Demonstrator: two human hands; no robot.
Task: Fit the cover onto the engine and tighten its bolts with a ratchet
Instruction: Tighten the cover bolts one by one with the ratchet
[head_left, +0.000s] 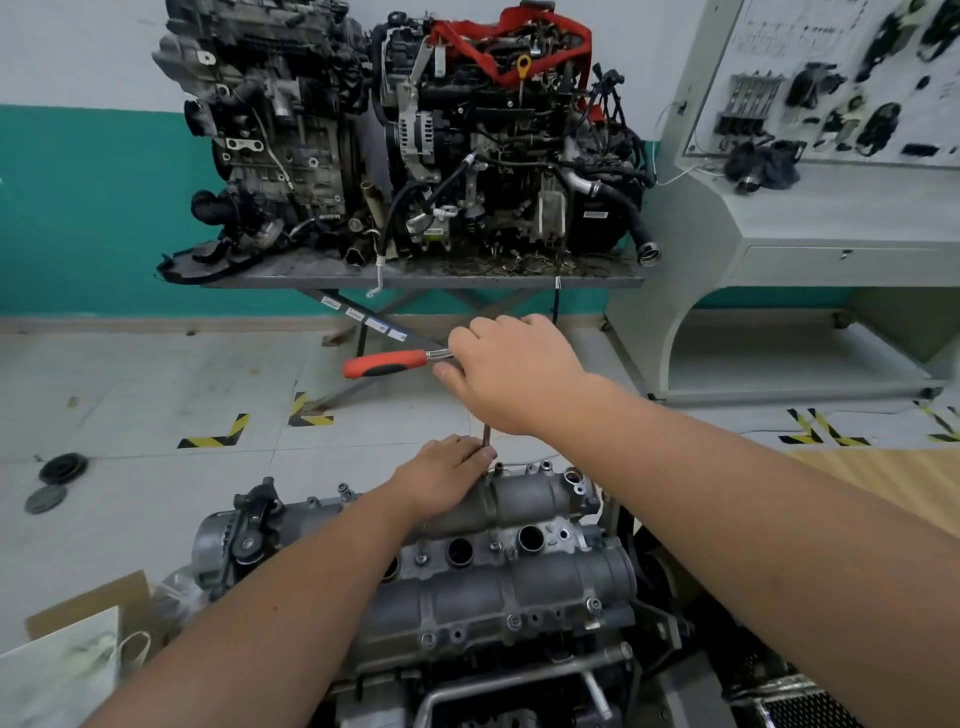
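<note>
Head view, 1 frame. Cover (519, 551) — grey cast metal, seated on the engine (467, 670) in the near centre. Ratchet (387, 362) — red handle pointing left, raised above the cover's far edge; right hand (511, 371) clasps its head. Extension bar (487, 435) drops to a far-edge bolt; left hand (449, 475) pinches its lower end, steadying it. Status, judged: fitting done, tightening under way. Several near-edge bolts (514, 621) appear seated; their tightness cannot be told.
</note>
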